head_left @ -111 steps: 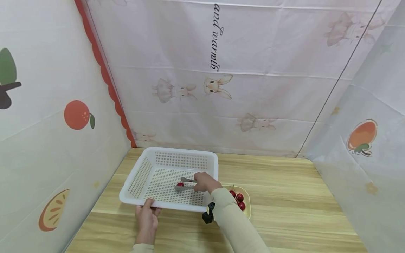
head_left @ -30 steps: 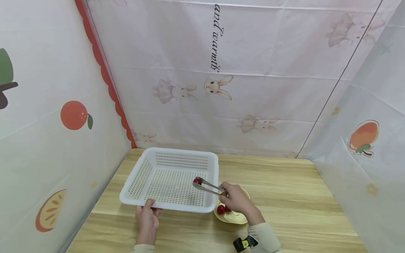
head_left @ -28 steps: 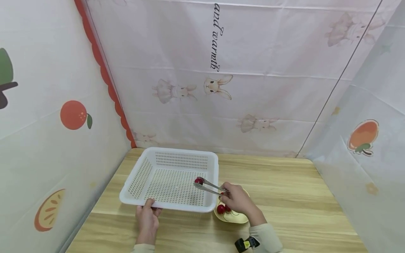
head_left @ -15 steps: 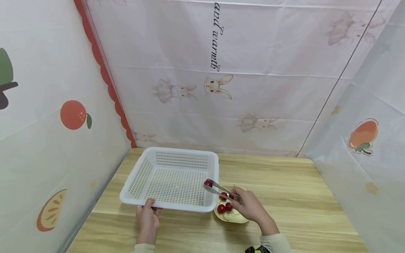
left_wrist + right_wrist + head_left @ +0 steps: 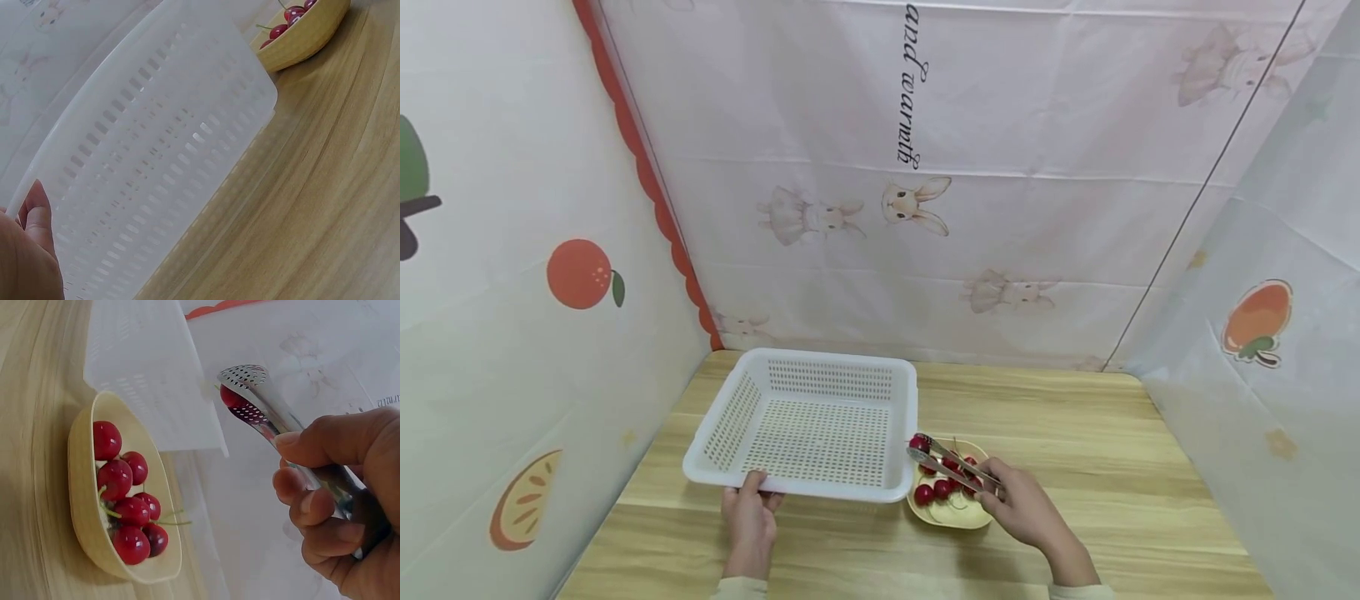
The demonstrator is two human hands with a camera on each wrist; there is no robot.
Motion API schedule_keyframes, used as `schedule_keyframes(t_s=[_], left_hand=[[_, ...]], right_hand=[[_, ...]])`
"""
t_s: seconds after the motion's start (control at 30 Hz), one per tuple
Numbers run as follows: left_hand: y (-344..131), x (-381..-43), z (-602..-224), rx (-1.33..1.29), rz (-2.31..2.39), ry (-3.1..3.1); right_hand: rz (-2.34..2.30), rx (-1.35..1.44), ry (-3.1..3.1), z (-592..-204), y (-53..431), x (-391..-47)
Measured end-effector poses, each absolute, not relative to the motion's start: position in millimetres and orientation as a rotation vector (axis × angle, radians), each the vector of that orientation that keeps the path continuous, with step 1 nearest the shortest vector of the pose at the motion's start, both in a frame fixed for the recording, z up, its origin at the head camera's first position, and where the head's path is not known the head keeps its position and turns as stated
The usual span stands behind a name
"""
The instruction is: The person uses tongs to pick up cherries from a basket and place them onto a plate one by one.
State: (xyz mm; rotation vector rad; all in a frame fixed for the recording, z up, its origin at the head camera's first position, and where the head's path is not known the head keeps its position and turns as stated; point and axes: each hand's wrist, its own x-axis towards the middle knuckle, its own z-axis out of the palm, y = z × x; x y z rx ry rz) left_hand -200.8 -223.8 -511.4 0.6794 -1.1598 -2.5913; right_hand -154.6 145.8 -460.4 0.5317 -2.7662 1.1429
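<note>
My right hand (image 5: 1024,508) grips a pair of metal tongs (image 5: 961,468) with perforated ends. Pinched between those ends is one red cherry (image 5: 232,397), held above the left side of a small yellow bowl (image 5: 84,487). Several more cherries (image 5: 132,544), some with green stems, lie in the bowl. To the bowl's left stands a white perforated plastic basket (image 5: 801,493), nothing visible inside it. My left hand (image 5: 749,523) holds the basket's near rim, thumb over the top and fingers underneath; the left wrist view shows the thumb (image 5: 39,215) on the rim.
Everything stands on a wood-grain table (image 5: 1075,467). The bowl sits right against the basket's near right corner. Printed cloth walls (image 5: 820,308) enclose the table at the back and on both sides.
The tongs with the cherry have moved right, from over the basket to over the bowl, and my right hand has drawn back to the right. My left hand and the basket have stayed put.
</note>
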Motion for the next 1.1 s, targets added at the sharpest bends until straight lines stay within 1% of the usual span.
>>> schedule_keyframes(t_s=[0.33, 0.73, 1.1], left_hand=[[-222.8, -202.2, -514.2, 0.667, -2.591, -1.159], [-222.5, -203.5, -515.9, 0.645, -2.581, -1.138], [-222.7, -203.7, -514.2, 0.680, -2.589, -1.127]], right_hand=[[1.168, 0.461, -2.693, -469.0, 164.9, -132.1], [1.194, 0.317, -2.750, -504.6, 175.9, -110.6], [1.244, 0.201, -2.869, -518.2, 181.3, -108.5]])
